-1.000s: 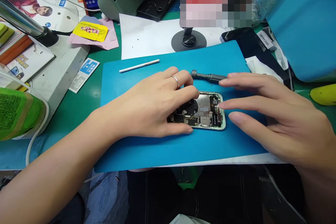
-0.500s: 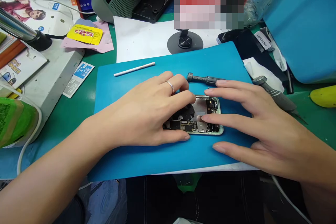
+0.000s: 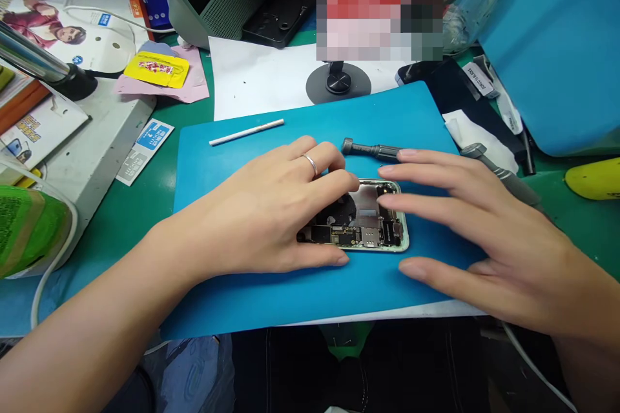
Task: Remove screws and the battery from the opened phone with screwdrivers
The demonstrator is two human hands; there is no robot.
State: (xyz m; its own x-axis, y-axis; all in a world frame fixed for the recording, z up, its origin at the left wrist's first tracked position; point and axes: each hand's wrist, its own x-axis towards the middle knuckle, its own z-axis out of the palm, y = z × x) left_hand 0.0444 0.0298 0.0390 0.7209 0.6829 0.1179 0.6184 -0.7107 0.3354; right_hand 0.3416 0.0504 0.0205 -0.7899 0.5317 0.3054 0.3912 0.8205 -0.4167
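Note:
An opened phone [image 3: 369,213] lies flat on the blue mat [image 3: 252,300], its circuit board and metal inner plate exposed. My left hand [image 3: 276,206] rests over its left part, gripping the frame between thumb and fingers; that end is hidden beneath the palm. Spread and empty, my right hand [image 3: 479,222] hovers over the phone's right end, with the index fingertip above the inner plate; I cannot tell if it touches. Just behind the phone lies a dark screwdriver [image 3: 371,149], its right end partly covered by the right hand's fingers.
A white stick [image 3: 247,132] lies at the mat's back left. Beyond the mat stand a round black stand base [image 3: 338,82] and a clear jar [image 3: 479,3]. A second grey tool [image 3: 501,174] sits behind my right hand. At left is a green taped bundle [image 3: 33,229] with a white cable.
My right index finger has lifted and shifted back across the phone, uncovering more of its lower right corner. My left hand keeps its grip. The whole view has shifted slightly.

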